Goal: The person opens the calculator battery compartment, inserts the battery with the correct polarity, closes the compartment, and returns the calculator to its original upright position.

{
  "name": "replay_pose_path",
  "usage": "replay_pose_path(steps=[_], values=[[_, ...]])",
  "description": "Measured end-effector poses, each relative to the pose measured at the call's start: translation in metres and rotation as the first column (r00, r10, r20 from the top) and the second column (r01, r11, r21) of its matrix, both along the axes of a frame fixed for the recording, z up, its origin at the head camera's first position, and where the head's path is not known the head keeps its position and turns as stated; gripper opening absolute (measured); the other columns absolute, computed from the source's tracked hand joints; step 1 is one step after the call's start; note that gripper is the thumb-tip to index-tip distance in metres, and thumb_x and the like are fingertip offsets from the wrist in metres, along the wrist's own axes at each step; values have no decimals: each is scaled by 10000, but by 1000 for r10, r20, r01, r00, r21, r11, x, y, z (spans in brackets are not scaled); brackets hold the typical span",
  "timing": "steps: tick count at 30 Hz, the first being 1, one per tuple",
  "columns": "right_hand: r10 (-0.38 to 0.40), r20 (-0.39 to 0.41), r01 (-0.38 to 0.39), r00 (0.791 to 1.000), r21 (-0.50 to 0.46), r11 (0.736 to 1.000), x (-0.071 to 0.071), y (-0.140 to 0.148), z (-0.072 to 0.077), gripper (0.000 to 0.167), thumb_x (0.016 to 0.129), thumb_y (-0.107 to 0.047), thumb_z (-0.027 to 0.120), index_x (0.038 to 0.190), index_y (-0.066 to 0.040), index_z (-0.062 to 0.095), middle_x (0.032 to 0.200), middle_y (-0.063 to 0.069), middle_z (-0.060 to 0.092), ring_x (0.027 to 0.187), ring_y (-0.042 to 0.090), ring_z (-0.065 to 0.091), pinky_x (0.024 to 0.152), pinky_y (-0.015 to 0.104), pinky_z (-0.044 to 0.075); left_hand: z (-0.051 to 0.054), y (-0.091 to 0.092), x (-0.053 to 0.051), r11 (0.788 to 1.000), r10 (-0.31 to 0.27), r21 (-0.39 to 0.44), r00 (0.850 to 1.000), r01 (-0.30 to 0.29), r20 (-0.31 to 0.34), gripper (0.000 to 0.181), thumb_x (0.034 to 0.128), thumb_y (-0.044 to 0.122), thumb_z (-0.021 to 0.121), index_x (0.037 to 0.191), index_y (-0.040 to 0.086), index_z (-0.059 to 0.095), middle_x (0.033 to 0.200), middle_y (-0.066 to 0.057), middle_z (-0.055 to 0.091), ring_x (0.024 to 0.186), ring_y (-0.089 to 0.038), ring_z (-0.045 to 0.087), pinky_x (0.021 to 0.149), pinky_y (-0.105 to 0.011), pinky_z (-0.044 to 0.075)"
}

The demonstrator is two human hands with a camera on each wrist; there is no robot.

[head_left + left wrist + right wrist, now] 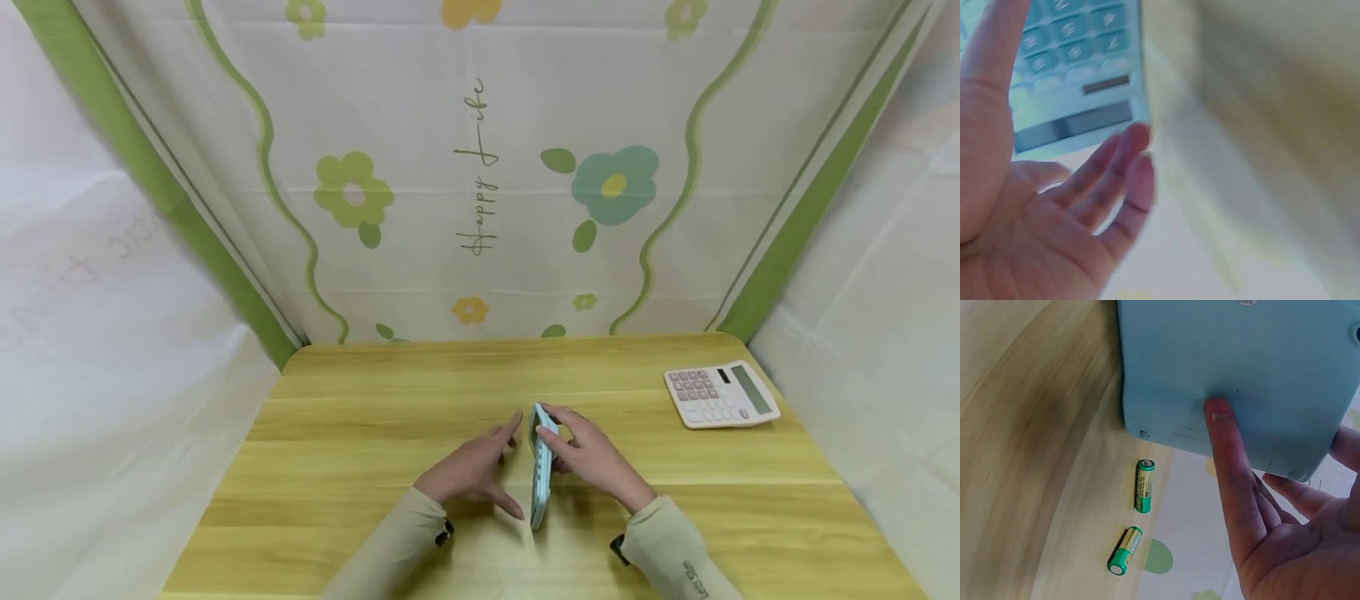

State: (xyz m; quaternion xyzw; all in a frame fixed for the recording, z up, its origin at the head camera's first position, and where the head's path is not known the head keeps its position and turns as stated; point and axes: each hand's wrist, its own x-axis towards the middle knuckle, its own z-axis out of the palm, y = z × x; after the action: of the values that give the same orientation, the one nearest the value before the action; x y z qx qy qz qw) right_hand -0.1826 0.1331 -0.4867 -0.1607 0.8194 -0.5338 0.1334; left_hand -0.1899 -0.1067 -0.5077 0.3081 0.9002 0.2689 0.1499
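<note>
A light blue calculator (542,475) stands on edge near the middle of the table, its keys and display (1075,125) facing my left hand. My right hand (592,454) pinches it by the upper far part, thumb on the key side. Behind, one finger (1229,456) of that hand lies against the plain blue back (1241,356). My left hand (476,467) is just left of the calculator, thumb and fingers spread apart, holding nothing. Two green-and-gold batteries, one battery (1145,486) and another battery (1125,550), lie on the table beyond the calculator; in the head view I cannot make them out.
A pale pink calculator (722,395) lies face up at the table's far right. The wooden table (360,433) is bordered by white fabric walls, the back one (420,125) printed with flowers. Dark straps (618,548) show at both sleeve cuffs.
</note>
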Motion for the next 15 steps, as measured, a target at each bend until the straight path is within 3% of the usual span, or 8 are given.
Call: replay_pose_path(steps=[2,4,8,11,15], values=[[-1,-4,1,1000,2,1000,0,0,1,644,1084,-427,524,1605,-84,364,1510,290,479,792,189,732,735,446,647,11,-3,1,999,-14,38,997,17,-73,1461,644,540,945,1679,178,-21,1656,-132,341,1376,-275,541,1131,-427,486],[-6,-18,6,1000,14,1000,0,0,2,636,1084,-425,523,1601,-85,373,1519,279,478,788,202,732,734,448,647,18,-2,1,995,-40,89,989,53,-140,1449,656,526,946,1678,186,-22,1714,-129,214,1474,-317,438,1175,-471,438],[3,-47,-2,999,24,1000,-1,-1,2,606,1089,-404,521,1588,-84,398,1539,265,465,792,240,724,721,434,646,26,6,1,977,-94,166,970,133,-224,1401,676,517,945,1680,141,43,1749,-69,97,1591,-306,209,1230,-515,347],[24,-67,-22,997,27,999,0,-2,1,587,1096,-392,508,1587,-87,404,1536,257,468,796,242,710,717,430,645,28,11,3,972,-110,179,966,155,-236,1395,677,523,945,1676,122,59,1749,-43,76,1607,-273,154,1247,-513,317],[32,-77,-30,997,26,999,1,-4,0,587,1103,-393,490,1598,-93,392,1488,254,511,793,254,705,709,423,642,28,13,6,978,-96,163,976,129,-197,1385,700,567,919,1672,174,13,1750,-3,35,1616,-233,111,1262,-500,290]])
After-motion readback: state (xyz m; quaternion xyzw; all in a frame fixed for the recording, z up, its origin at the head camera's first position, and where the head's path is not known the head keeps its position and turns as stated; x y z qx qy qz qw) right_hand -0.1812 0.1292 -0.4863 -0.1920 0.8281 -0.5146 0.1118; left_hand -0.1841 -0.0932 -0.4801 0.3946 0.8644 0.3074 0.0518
